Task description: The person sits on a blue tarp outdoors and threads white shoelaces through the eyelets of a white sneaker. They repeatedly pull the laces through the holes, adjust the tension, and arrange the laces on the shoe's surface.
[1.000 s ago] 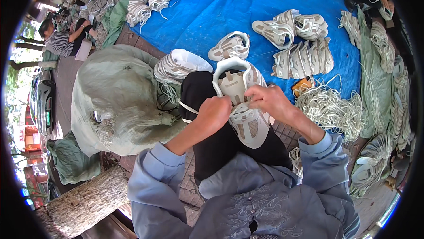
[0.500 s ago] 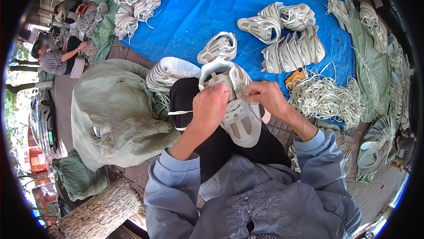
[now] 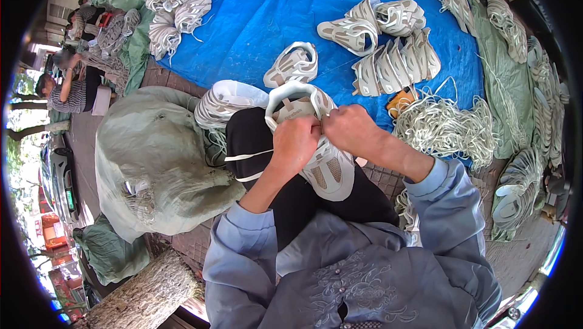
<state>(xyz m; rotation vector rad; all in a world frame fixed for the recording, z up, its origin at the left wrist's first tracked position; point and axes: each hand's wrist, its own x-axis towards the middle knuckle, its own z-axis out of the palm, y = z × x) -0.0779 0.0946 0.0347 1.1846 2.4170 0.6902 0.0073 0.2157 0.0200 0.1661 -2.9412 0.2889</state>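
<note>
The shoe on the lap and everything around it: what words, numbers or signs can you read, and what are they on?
Shoe: tiny letters on its tongue, too small to read for sure.
Car: marks on its green plate, too small and blurred.
I can't read any other writing.

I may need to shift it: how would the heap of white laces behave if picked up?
The heap of white laces would probably hang floppy, as it lies in loose curls and loops. Lifting part may drag more along, since many lengths overlap. It is likely light for its bulk, being made of thin strands.
</note>
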